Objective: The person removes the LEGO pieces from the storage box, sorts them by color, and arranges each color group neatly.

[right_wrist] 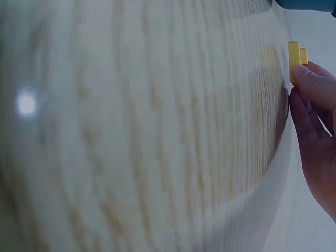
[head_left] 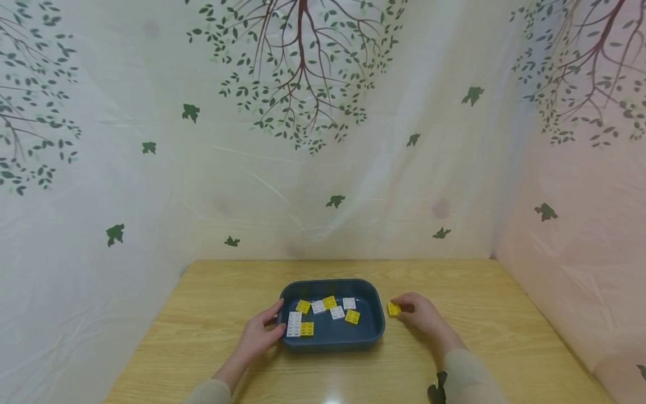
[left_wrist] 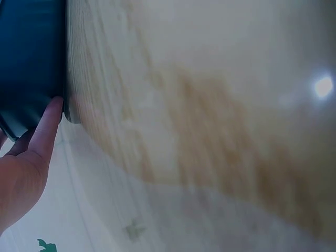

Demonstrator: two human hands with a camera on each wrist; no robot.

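Observation:
A dark blue tray (head_left: pixel 333 336) sits on the wooden table, holding several yellow and white toy building bricks. My left hand (head_left: pixel 258 334) holds the tray's left end, thumb low and fingers higher along the rim. The left wrist view shows the thumb (left_wrist: pixel 48 126) laid against the tray's outer wall (left_wrist: pixel 37 58). To the right of the tray, my right hand (head_left: pixel 420 313) pinches a yellow brick (head_left: pixel 393 309) between thumb and fingers. Seen from the right wrist, that brick (right_wrist: pixel 294 58) stands on edge in the fingertips, close over the tabletop.
Inside the tray, a long white brick (head_left: pixel 294 324) lies beside a yellow square brick (head_left: pixel 307 329) at the left. Smaller white (head_left: pixel 337 312) and yellow bricks (head_left: pixel 352 317) are scattered toward the back and middle. Behind the table (head_left: pixel 227 280) hangs a curtain (head_left: pixel 282 213) with printed branches.

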